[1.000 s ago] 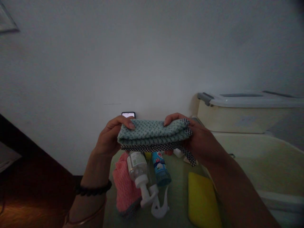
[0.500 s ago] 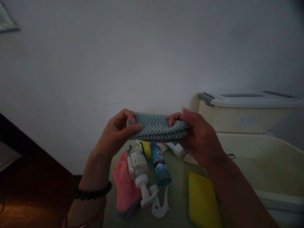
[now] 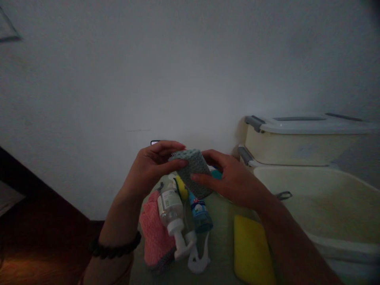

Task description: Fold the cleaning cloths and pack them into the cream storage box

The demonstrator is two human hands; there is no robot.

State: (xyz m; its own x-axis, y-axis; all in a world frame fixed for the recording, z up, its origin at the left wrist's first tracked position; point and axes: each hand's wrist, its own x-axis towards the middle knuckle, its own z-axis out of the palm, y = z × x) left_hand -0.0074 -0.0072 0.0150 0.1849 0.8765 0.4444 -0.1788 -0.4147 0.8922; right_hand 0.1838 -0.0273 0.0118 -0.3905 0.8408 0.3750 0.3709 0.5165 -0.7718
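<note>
Both hands hold a folded teal waffle-weave cloth (image 3: 192,171) up in front of the wall. My left hand (image 3: 152,168), with a dark bead bracelet on the wrist, grips its left end, thumb on top. Fingers of my right hand (image 3: 230,180) press the cloth's right side and front. The cloth is a small, thick bundle. Below it lie a clear pump bottle (image 3: 170,211), a blue-labelled spray bottle (image 3: 199,213), a pink cloth (image 3: 154,231) and a yellow sponge (image 3: 252,253) on a pale green surface (image 3: 219,237).
A cream plastic storage box with a lid and grey latches (image 3: 303,138) stands at the right, with an open cream tub (image 3: 320,198) in front of it. A phone's top edge (image 3: 154,142) shows behind my left hand. A white wall is straight ahead, dark wooden floor at left.
The cloth went from a wide flat fold held at both ends to a compact bundle. My hands came together, and the right hand moved over its front.
</note>
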